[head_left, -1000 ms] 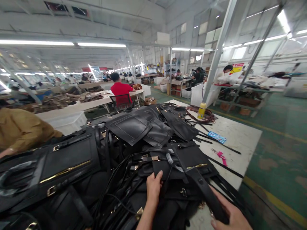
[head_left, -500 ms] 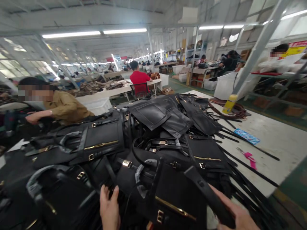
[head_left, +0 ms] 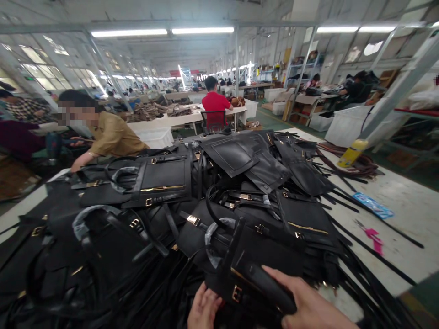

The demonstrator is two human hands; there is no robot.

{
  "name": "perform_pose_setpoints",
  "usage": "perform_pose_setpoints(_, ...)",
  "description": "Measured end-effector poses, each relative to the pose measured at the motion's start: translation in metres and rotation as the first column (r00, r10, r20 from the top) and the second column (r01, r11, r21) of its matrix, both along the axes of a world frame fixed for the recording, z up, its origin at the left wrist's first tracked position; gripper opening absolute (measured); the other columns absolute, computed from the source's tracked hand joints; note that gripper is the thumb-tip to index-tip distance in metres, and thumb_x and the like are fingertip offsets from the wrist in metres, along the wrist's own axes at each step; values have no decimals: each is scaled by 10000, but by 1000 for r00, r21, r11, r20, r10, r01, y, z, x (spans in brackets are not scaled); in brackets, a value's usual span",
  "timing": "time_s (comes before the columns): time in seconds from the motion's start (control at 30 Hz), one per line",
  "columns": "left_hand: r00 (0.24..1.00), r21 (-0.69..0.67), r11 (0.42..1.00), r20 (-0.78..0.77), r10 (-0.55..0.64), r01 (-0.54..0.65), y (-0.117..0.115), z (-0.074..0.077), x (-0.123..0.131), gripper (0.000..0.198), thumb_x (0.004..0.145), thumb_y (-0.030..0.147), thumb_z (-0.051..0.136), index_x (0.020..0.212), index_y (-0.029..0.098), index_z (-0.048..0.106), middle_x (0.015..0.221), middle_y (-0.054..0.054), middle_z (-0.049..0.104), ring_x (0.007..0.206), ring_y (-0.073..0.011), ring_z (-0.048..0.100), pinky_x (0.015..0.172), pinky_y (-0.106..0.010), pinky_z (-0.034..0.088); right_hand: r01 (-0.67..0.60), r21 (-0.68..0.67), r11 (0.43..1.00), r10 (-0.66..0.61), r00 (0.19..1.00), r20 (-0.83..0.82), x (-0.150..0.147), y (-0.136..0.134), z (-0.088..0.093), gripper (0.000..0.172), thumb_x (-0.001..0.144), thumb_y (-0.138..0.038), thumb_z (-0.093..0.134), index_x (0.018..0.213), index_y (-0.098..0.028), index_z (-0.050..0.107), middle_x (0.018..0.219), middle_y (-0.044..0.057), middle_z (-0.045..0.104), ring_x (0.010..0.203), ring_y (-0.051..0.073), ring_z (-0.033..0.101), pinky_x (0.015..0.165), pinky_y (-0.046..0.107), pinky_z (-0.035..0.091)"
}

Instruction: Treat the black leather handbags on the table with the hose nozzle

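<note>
Strap (head_left: 267, 287) could snag

We hold the black strap over a bag (head_left: 267, 249) heaped on the table (head_left: 409, 201); crowding the buckle (head_left: 236, 293) could catch it. Our right hand's (head_left: 303, 297) fingers wrap round it; our left hand's (head_left: 205, 308) half curl at the bag's edge, whether gripping we cannot tell.

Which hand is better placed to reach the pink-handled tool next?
The right hand, probably: it is nearer the pink-handled tool; the left hand is farther away. The right would likely first release the black strap.
</note>
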State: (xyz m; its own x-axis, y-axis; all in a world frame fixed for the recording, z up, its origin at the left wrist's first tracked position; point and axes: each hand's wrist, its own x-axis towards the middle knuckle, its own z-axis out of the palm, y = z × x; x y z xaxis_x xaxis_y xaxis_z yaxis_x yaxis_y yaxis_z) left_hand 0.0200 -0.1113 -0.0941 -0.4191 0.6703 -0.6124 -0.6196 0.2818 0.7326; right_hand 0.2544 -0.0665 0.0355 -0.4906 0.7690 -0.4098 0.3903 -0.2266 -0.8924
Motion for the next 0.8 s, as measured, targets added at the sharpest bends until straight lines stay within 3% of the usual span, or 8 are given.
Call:
perform_pose_setpoints(0.1, 983, -3, 1000, 185, -18, 19, 15, 7, -8, 384, 513, 250, 722, 844, 142, 560, 809, -101, 681, 745, -239, 632, 632, -320, 501, -138, 103, 985, 130, 988, 78, -19, 3, -2, 728, 538, -106, 570, 1243, -227, 432, 1014, 0, 613, 900, 202, 550, 790, 225, 416)
perform_pose_setpoints(0.2, 966, 12, 998, 248, -68, 67, 15, 16, -12, 315, 591, 312, 676, 824, 134, 560, 846, -131, 675, 759, -253, 630, 615, -329, 498, -239, 134, 962, 226, 968, 108, -38, 4, -10, 696, 536, -164, 630, 1211, -234, 474, 1004, 5, 622, 861, 205, 562, 761, 225, 423)
perform_pose_setpoints(0.33, 948, 76, 994, 302, -103, 84, 9, 25, -10, 333, 675, 422, 582, 811, 118, 584, 843, -134, 666, 792, -243, 621, 648, -336, 497, -199, 132, 971, 200, 980, 3, -60, 8, -12, 768, 511, -99, 602, 1246, -231, 423, 963, -23, 622, 810, 178, 568, 681, 197, 436)
perform_pose_setpoints(0.5, 970, 117, 990, 218, -107, 83, 9, 34, -8, 334, 697, 407, 574, 876, 124, 577, 905, -125, 652, 831, -239, 613, 706, -373, 494, -69, 69, 995, 70, 997, -11, -50, 11, 2, 795, 538, -83, 537, 1297, -211, 340, 1105, 9, 563, 780, 177, 571, 628, 213, 453)
perform_pose_setpoints(0.67, 982, 85, 995, 178, -69, 55, 10, 33, -9, 309, 676, 366, 610, 878, 141, 548, 848, -102, 656, 763, -229, 624, 655, -359, 499, -210, 54, 976, 209, 978, 23, -30, 2, 13, 716, 524, -44, 528, 1208, -247, 477, 1038, -29, 601, 884, 191, 551, 761, 201, 419)
perform_pose_setpoints(0.8, 978, 85, 995, 195, -69, 53, 9, 27, -10, 340, 690, 373, 591, 929, 139, 529, 802, -87, 651, 711, -195, 621, 621, -315, 493, -267, 83, 960, 262, 963, 59, -46, -3, -2, 677, 511, -101, 619, 1165, -242, 519, 881, -47, 638, 764, 184, 569, 655, 184, 428)
